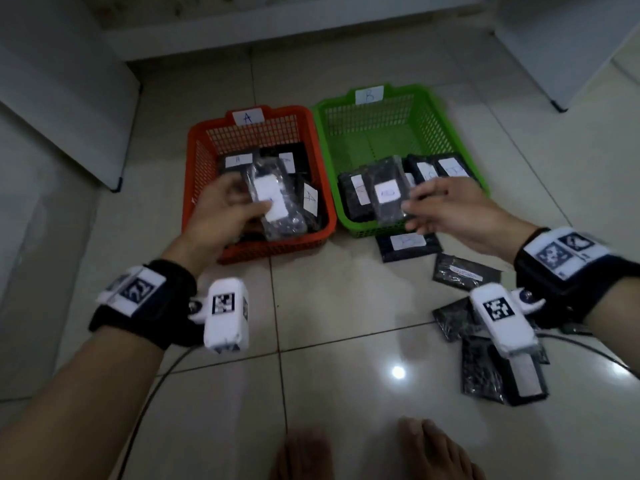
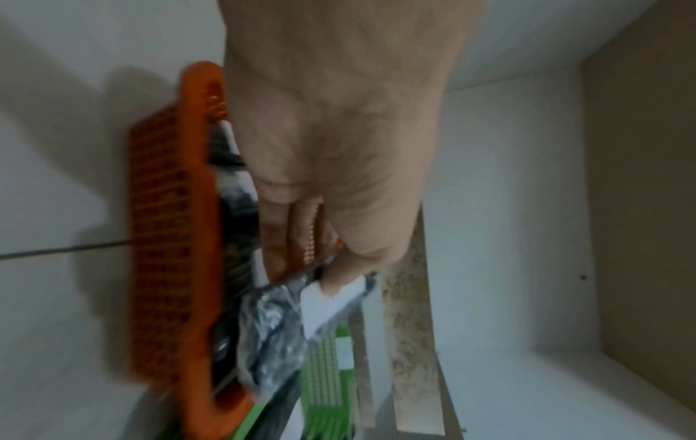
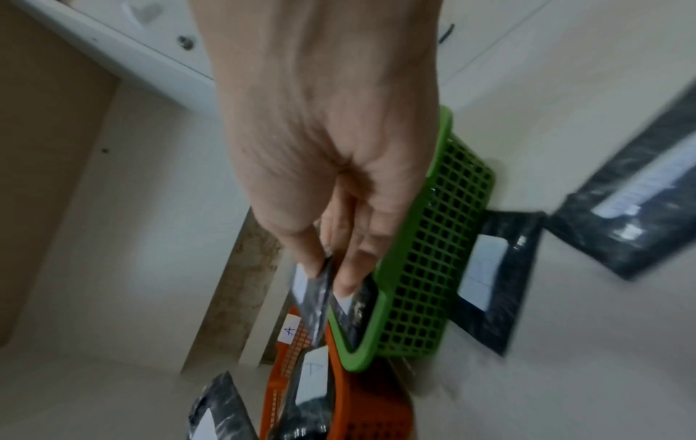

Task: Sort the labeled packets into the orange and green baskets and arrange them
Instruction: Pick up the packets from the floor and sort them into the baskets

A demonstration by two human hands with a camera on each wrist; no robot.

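Each hand pinches a packet over its matching basket, left hand (image 1: pixel 221 216) above the orange basket (image 1: pixel 194 174), right hand (image 1: pixel 446 213) above the green basket (image 1: pixel 446 133), apparently to drop both together.

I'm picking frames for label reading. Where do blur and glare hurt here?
Head view: a bright glare spot on the floor tiles, packet labels soft. Left wrist view: orange basket smeared by motion. Right wrist view: the floor packet at the right edge streaks, though the A tag stays readable.
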